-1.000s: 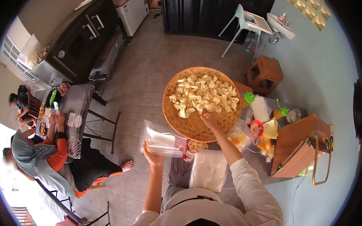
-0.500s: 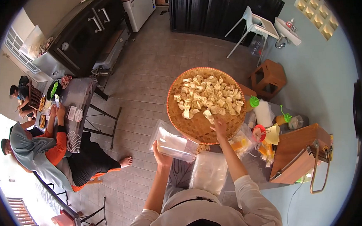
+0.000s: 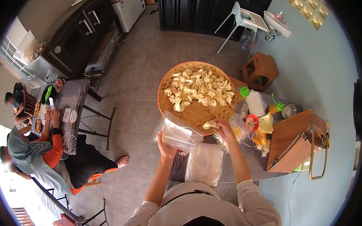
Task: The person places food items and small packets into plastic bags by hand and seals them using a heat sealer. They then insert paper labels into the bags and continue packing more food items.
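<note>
In my left hand (image 3: 165, 147) is a clear plastic bag (image 3: 177, 132), its fingers closed on the side, just below the tray's near left edge. A round woven bamboo tray (image 3: 221, 112) with a reddish rim bears a heap of pale folded dumplings (image 3: 200, 86), mostly toward its far side. My right hand (image 3: 225, 132) reaches over the tray's near rim, its fingers pinched on one dumpling (image 3: 209, 124). More flat clear plastic bags (image 3: 204, 163) lie stacked on the table close to my body.
Right of the tray are a green-capped bottle (image 3: 244, 91), a red-rimmed container (image 3: 252, 122), a jar (image 3: 288, 111) and a wooden box (image 3: 291, 145) with a metal handle. A person (image 3: 31, 152) sits at another table (image 3: 75, 100) on the left.
My right hand has drawn the dumpling nearer, to the tray's near rim and toward the bag. The bag in my left hand now overlaps the tray's near left edge. The view has shifted slightly.
</note>
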`<state>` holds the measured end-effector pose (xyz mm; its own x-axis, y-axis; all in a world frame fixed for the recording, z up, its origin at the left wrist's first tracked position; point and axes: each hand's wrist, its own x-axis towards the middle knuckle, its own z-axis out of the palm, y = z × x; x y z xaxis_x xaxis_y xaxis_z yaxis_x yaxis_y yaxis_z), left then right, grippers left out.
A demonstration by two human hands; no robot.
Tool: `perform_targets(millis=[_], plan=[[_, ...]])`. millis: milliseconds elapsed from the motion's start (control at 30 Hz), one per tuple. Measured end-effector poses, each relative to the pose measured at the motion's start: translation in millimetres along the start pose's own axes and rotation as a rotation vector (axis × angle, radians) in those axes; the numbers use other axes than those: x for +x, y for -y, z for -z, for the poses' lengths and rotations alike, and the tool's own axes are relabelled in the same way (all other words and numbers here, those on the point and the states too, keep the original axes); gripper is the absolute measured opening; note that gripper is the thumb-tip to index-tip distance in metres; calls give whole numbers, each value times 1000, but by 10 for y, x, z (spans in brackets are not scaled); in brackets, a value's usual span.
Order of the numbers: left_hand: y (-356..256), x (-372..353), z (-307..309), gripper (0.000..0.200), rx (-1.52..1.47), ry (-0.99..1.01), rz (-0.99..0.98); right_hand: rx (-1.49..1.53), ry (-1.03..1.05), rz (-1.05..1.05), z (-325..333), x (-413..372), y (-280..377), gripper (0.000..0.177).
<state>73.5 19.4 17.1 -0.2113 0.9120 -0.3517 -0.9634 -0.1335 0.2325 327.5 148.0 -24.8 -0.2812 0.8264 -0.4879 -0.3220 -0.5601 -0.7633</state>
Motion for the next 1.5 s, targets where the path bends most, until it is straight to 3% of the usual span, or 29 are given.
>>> perform_targets(millis=[233, 400, 500, 833, 933, 1033, 1100, 1133, 1200, 1433, 1500], plan=[[44, -11, 45, 49, 19, 9, -4, -101, 190, -84, 38, -116, 106, 19], [84, -23, 71, 51, 37, 32, 6, -532, 253, -208, -92, -128, 148, 23], [98, -59, 41, 51, 36, 19, 4, -616, 353, -246, -70, -28, 183, 21], [81, -69, 78, 52, 51, 0, -17, -703, 393, -443, -92, -18, 382, 24], [89, -74, 77, 52, 52, -7, -15, -701, 392, -454, -163, -83, 462, 18], [109, -39, 74, 52, 56, -6, -11, -608, 394, -340, -248, -172, 633, 20], [131, 16, 71, 50, 26, 22, -16, -636, 237, -60, -339, -244, 698, 19], [151, 51, 70, 50, 26, 22, -16, -636, 237, -61, -369, -310, 732, 19], [180, 132, 49, 48, -5, 34, -2, -537, 254, 155, -442, -489, 787, 17], [291, 135, -304, 52, -72, 43, 75, -430, 386, 259, -693, -1191, 617, 14], [390, 91, -382, 53, -47, 52, 80, -694, 366, 509, -758, -1233, 494, 16]])
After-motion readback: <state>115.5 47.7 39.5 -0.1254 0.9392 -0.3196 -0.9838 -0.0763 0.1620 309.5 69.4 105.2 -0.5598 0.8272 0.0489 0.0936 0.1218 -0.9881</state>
